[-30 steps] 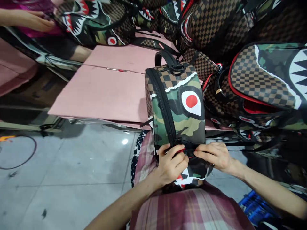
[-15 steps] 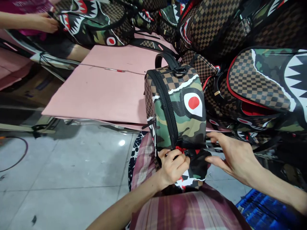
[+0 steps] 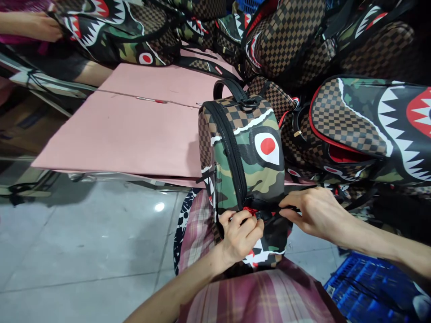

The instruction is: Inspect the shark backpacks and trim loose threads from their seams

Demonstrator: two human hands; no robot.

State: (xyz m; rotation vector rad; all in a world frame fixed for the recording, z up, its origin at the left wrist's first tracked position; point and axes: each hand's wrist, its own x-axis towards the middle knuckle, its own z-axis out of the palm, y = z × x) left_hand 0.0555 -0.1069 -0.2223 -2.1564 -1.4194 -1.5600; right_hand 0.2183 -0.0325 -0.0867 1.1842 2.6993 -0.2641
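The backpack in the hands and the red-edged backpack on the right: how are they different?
The held backpack shows a big eye, while the red-edged backpack shows a toothy mouth. The left hand grips the held backpack; the red-edged backpack sits among other bags. Both mix brown checks with camouflage.

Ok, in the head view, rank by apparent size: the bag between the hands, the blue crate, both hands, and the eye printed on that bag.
1. Bag
2. Blue crate, though cut off by the frame
3. Left hand and right hand: too alike to rank
4. Printed eye
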